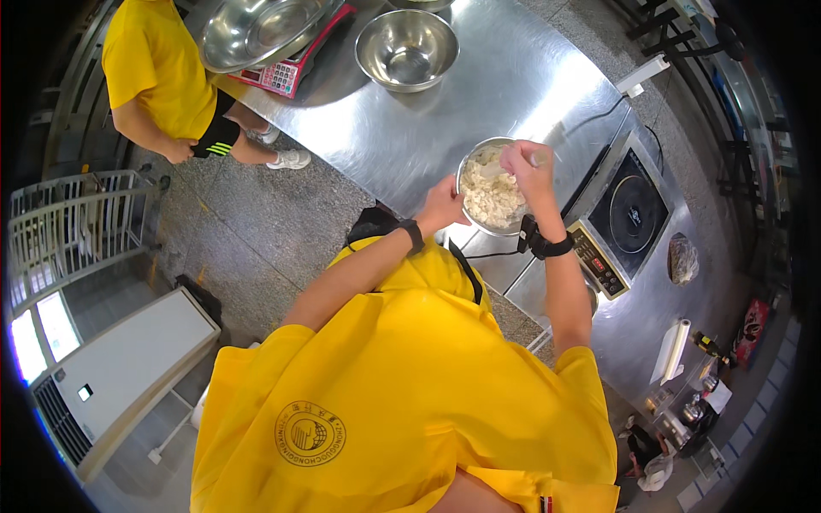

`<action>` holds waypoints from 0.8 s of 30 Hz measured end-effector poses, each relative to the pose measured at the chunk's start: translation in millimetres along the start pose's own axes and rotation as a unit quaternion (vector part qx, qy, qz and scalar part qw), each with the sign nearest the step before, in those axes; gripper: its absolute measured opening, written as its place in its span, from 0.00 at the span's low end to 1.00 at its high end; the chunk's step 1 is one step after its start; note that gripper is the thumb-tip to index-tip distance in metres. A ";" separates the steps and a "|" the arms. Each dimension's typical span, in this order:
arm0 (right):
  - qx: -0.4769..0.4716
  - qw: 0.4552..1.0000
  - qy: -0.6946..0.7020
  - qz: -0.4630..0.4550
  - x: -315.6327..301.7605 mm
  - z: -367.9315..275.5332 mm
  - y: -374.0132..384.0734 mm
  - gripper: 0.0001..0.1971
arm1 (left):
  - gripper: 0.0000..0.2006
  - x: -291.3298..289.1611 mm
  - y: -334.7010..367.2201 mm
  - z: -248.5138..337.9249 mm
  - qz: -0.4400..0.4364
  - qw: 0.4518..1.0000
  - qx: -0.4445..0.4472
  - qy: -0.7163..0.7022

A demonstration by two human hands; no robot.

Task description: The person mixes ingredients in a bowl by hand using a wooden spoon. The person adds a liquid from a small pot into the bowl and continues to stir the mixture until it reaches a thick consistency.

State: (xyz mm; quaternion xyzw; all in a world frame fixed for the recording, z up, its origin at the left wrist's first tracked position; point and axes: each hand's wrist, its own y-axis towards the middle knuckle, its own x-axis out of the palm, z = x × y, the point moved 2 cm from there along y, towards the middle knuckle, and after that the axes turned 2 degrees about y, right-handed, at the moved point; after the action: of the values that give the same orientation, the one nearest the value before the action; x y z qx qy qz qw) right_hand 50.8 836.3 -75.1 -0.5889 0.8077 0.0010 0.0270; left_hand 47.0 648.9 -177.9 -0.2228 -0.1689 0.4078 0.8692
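A steel bowl (496,231) stands near the edge of the metal table, holding pale, lumpy, crumbly dough (493,201). My left hand (443,205) grips the bowl's left rim, with the thumb at the edge. Over the bowl's right side, my right hand (532,171) is closed in a fist. A small pale end shows at the top of this fist, but I cannot make out what it holds. Each wrist wears a black band.
An induction cooker (633,205) sits right of the bowl, a plastic-wrapped lump (682,259) beyond it. Farther up the metal table (505,77) are an empty steel bowl (407,51) and a red scale (282,77) under a large basin (256,34). Another person (162,77) stands at upper left.
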 end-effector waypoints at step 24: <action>-0.039 0.960 0.205 0.189 -42.4 -11.1 -119.2 0.17 | 0.09 6.5 -3.3 0.3 0.036 0.997 0.018 -0.072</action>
State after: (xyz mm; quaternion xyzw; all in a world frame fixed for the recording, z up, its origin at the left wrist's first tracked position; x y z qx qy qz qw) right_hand 176.7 839.7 -58.6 -0.4142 0.8917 -0.0833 -0.1623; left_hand 52.9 652.2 -175.3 -0.1830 -0.2159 0.4566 0.8434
